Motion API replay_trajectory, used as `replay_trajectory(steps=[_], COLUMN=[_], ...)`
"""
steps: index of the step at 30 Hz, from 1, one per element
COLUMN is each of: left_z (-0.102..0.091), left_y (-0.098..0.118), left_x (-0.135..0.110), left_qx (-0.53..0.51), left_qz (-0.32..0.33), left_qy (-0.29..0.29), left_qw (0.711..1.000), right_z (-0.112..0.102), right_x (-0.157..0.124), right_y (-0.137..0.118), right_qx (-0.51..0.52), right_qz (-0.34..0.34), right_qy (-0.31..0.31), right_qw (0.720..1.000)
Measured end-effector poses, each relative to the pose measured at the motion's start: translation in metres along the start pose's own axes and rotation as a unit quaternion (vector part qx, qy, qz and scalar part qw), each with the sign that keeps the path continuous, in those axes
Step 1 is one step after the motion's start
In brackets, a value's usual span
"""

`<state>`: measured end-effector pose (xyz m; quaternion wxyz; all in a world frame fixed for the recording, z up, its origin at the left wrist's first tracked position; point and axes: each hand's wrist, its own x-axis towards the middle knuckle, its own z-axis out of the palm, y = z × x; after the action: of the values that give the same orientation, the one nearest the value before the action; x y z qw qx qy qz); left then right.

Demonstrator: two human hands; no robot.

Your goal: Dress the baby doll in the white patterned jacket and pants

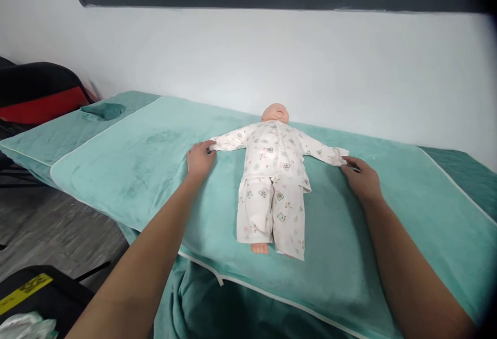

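Note:
A baby doll (275,113) lies on its back, head toward the wall, on a teal cover. It wears a white printed long-sleeved top (269,150) and matching trousers (256,209). Both sleeves are stretched out sideways. At the end of the sleeve on the left, my left hand (201,159) pinches the cuff. My right hand (363,177) grips the other cuff between thumb and fingers. One bare foot (259,248) shows below a trouser leg; the doll's hands are hidden.
The teal cover (155,173) with white piping spreads over a long bed against a white wall (233,59). Black and red chairs (42,90) stand at the left. Lower left is a black seat (58,292) with a yellow label and a crumpled plastic bag (29,326).

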<state>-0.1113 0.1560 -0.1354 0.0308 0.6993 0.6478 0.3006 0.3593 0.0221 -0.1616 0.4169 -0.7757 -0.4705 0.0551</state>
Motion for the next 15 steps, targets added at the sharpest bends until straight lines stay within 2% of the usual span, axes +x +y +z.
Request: replay_trajectory(steps=[5, 10, 15], left_z=[0.002, 0.005, 0.008], left_y=[0.001, -0.002, -0.005], left_x=[0.001, 0.002, 0.002], left_qx=[-0.008, -0.039, -0.045], left_qz=[0.021, 0.037, 0.0], left_qy=[-0.005, 0.024, 0.055], left_qw=[1.0, 0.998, 0.997], right_z=[0.001, 0.005, 0.012], right_x=[-0.004, -0.001, 0.014], right_y=[-0.003, -0.003, -0.007], right_qx=[0.021, 0.015, -0.015], right_qz=[0.006, -0.002, -0.043], right_qy=[-0.006, 0.008, -0.007], right_qw=[1.0, 1.0, 0.999])
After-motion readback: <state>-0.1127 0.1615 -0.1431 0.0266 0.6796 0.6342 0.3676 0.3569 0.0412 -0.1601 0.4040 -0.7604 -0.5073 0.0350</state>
